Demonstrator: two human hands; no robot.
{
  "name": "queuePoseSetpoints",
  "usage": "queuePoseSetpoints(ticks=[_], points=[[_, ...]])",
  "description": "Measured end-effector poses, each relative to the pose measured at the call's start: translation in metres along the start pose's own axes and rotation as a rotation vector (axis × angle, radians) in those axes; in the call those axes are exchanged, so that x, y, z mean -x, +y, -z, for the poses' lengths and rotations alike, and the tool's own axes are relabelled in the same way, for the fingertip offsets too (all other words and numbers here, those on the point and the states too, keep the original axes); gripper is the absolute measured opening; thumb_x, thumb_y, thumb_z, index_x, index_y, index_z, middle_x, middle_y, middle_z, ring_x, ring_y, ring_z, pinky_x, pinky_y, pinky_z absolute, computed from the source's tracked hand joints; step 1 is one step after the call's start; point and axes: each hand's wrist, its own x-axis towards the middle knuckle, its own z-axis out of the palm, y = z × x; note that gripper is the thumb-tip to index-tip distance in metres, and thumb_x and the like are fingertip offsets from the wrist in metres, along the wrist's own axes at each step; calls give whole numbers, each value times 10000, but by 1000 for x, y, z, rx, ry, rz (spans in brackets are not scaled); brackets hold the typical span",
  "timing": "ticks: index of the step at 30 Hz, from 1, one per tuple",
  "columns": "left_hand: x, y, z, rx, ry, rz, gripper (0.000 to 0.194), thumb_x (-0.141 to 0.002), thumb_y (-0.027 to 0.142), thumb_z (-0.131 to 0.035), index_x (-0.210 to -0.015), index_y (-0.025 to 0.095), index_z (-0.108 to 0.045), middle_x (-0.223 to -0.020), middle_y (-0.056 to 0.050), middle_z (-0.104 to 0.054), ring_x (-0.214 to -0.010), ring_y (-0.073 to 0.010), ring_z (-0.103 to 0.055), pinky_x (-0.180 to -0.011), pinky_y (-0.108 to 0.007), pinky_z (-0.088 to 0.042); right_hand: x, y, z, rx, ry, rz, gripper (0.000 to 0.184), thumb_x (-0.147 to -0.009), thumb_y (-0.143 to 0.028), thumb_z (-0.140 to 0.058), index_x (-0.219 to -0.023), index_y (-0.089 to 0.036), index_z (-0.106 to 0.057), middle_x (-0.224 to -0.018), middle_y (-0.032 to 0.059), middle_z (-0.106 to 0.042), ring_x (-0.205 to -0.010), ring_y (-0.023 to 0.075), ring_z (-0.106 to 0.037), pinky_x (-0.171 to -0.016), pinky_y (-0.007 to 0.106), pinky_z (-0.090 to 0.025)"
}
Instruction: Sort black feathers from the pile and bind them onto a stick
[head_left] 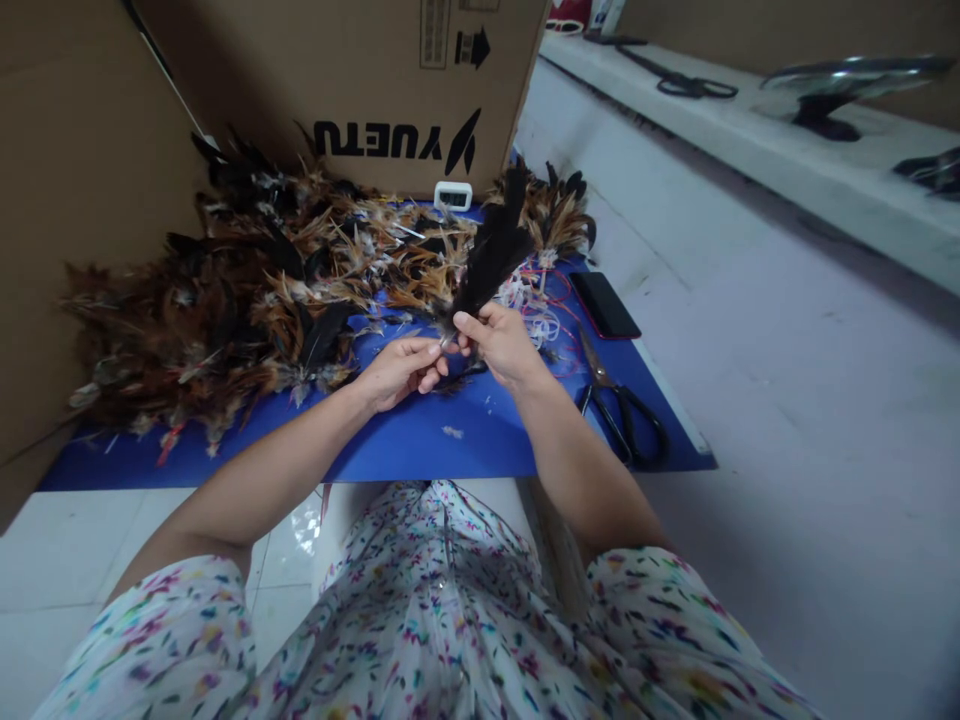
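A dark feather bunch stands slanted up and to the right above the blue tabletop. My right hand pinches it near its lower end. Just to the left, my left hand has thumb and fingers closed on the quill tips at the base of the same bunch. Behind and left of both hands spreads a large pile of brown and black feathers. Tangled pink and white string lies right behind my right hand.
Black-handled scissors and a dark phone lie at the table's right side. A small white digital timer stands before the cardboard box. Another feather heap sits back right. More scissors rest on the wall ledge.
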Motion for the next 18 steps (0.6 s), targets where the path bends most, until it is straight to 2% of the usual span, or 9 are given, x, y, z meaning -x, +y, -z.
queuePoseSetpoints(ticks=[4,8,11,14,18], points=[[0,-1,0,-97,16,-109,454,-685,437,-840,-992,122,-727,-744,-20,-694,-451,-36,-520,-440,-178,-393,-1,-3,1,-70,5,-45,499,-625,-546,-847,-637,-202,-486,-504,-52,-563,-447,68,-500,-474,218,-413],[0,-2,0,-213,52,-181,418,-716,465,-809,-929,116,-725,-736,-28,-704,-455,-43,-536,-465,-186,-430,-1,-3,0,-99,3,-83,451,-690,-472,-831,-646,-205,-470,-502,-56,-559,-455,72,-499,-481,219,-413],[0,-3,-1,-236,77,-214,402,-722,475,-801,-878,113,-721,-714,-26,-699,-442,-41,-531,-457,-184,-430,-1,-1,1,-128,-15,-87,461,-680,-463,-844,-643,-206,-463,-506,-48,-571,-470,82,-522,-491,225,-430],[-1,-4,-1,-220,84,-216,406,-713,478,-808,-852,107,-717,-683,-20,-688,-438,-45,-535,-450,-182,-431,-2,1,2,-139,-23,-80,505,-635,-508,-863,-637,-207,-458,-503,-47,-583,-469,86,-538,-493,230,-445],[-1,-1,0,-92,32,-142,468,-675,469,-841,-938,102,-716,-732,-32,-707,-459,-55,-558,-447,-187,-446,-2,1,3,-139,-20,-70,563,-550,-568,-883,-628,-204,-461,-505,-47,-595,-456,82,-533,-483,228,-442]])
